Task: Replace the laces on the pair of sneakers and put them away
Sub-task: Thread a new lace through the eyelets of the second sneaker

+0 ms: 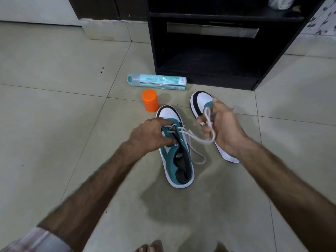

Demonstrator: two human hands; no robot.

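Two teal, white and black sneakers lie on the tiled floor. The nearer sneaker (177, 160) sits in the middle with its toe pointing away. My left hand (151, 135) grips its upper by the eyelets. A white lace (195, 140) runs through the front eyelets and loops off to the right. My right hand (221, 126) holds that lace, raised above the second sneaker (201, 100), which it partly hides.
An orange cap (150, 100) stands just beyond the nearer sneaker's toe. A pale green spray can (157, 82) lies on its side behind the cap. A black open shelf unit (209, 51) stands at the back right. My toes (149, 248) show at the bottom edge.
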